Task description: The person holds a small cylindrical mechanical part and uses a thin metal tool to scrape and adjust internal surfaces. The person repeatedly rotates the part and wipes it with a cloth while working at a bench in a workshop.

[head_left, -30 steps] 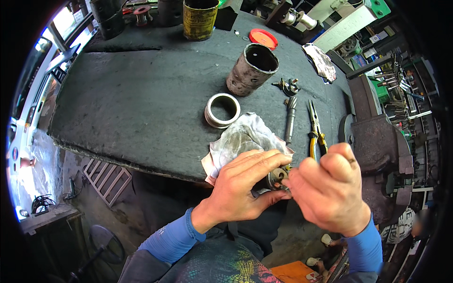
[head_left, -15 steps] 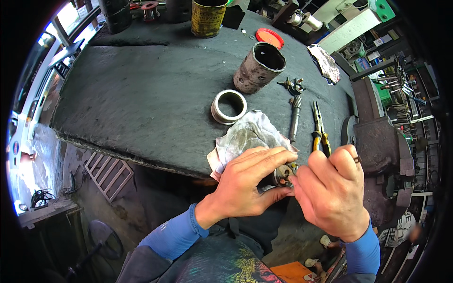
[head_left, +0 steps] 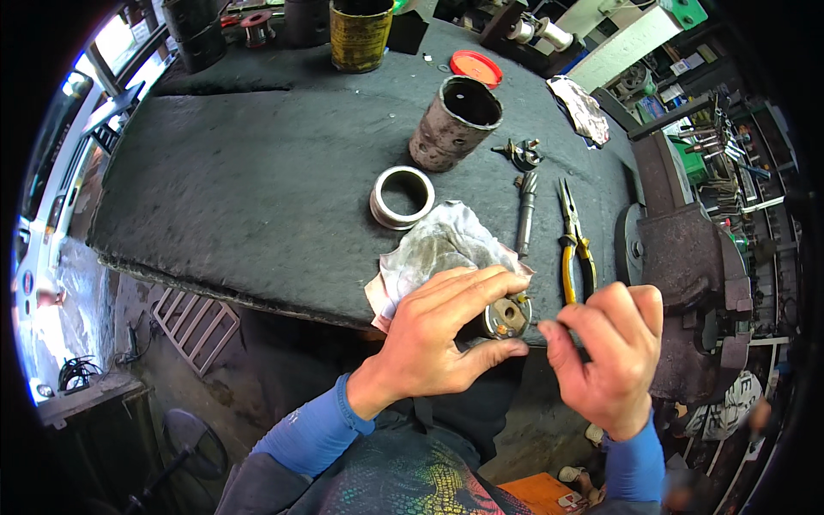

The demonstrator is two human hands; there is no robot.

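My left hand [head_left: 429, 330] is wrapped round a short cylindrical metal part [head_left: 507, 318] with a hole in its end face, turned toward my right hand. Just right of it, my right hand [head_left: 608, 356] is closed with its fingers curled; whatever they hold, if anything, is hidden. The thumb tip stands a little apart from the part. Beneath and beyond the left hand lies a stained white cloth [head_left: 442, 240] at the bench edge. Long-nose pliers [head_left: 571, 245] with yellow and black handles lie beyond the right hand, beside a fluted metal shaft [head_left: 526, 219].
On the dark bench [head_left: 232, 189] stand a metal ring [head_left: 380, 210], a worn metal cylinder [head_left: 436, 137] and a yellow tin [head_left: 356, 39]. A small dark metal part [head_left: 525, 155] and red lid [head_left: 476, 67] lie farther right. A bulky vise [head_left: 682, 257] stands at the right.
My right hand has drawn back from the cylindrical part and sits slightly lower, showing the part's end face. My left hand keeps its hold. The view has shifted slightly.
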